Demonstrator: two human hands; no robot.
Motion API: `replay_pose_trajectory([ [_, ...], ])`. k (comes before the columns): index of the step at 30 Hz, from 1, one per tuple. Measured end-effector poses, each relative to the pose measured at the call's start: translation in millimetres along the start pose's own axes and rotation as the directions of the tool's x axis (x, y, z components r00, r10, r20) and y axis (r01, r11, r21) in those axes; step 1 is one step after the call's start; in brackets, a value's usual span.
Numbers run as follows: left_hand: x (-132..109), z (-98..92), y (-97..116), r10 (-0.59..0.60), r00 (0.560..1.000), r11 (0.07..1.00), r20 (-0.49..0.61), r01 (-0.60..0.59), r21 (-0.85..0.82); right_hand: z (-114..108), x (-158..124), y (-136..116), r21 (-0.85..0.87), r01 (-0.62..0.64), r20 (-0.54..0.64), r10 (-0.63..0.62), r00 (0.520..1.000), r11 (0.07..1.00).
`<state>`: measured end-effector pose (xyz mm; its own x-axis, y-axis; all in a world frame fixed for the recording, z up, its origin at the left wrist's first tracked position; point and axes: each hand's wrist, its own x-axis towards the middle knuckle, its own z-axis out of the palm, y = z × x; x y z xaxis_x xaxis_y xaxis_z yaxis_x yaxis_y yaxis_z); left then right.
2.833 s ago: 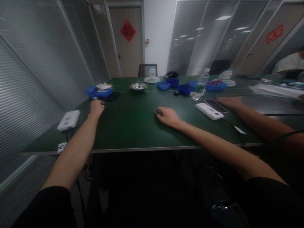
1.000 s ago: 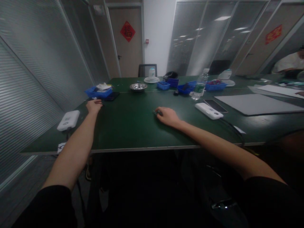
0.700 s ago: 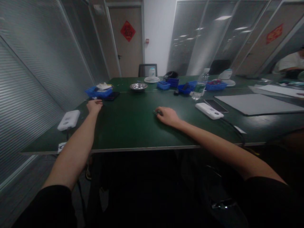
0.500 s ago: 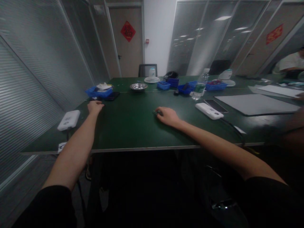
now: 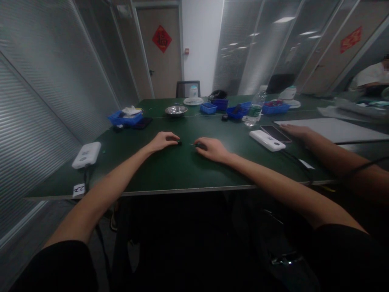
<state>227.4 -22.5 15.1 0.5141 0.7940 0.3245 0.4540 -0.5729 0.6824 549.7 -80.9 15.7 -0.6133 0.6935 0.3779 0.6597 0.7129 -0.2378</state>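
The table point(image 5: 182, 172) is dark green, with a pale front edge. On its left part lies 1 white device point(image 5: 86, 155); farther back there is 1 blue tray point(image 5: 127, 121), and just beside it 1 dark flat thing point(image 5: 143, 123). Near the far middle stands 1 metal bowl point(image 5: 176, 115). To the right, 1 bottle point(image 5: 253, 114) stands upright, and nearer lie a 2nd white device point(image 5: 266, 140), 1 phone point(image 5: 275, 134) and 1 pale board point(image 5: 343, 127).

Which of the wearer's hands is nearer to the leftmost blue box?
Left. The left hand is to the right of the blue box, on its near side; the right hand is farther right.
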Motion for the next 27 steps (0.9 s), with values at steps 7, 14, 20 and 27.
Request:
replay_pose_trajectory([
  [7,1.7,24.2,15.3,0.159,0.983,0.987,0.096,-0.159,-0.009,-0.2,-1.2,-1.6,0.020,0.094,-0.011,-0.094,0.996,0.995],
  [14,1.5,27.9,11.7,0.182,0.979,0.982,0.087,-0.178,-0.057,-1.8,-1.7,-4.0,0.003,0.088,0.033,-0.088,0.996,0.996],
  [20,1.8,30.3,13.5,0.183,0.980,0.978,0.083,-0.174,-0.112,-0.5,-2.2,-3.0,0.002,0.106,0.030,-0.106,0.994,0.994],
  [27,0.8,30.1,16.1,0.178,0.980,0.977,0.088,-0.166,-0.130,-2.4,-2.9,-4.4,0.012,0.131,0.048,-0.131,0.990,0.991],
])
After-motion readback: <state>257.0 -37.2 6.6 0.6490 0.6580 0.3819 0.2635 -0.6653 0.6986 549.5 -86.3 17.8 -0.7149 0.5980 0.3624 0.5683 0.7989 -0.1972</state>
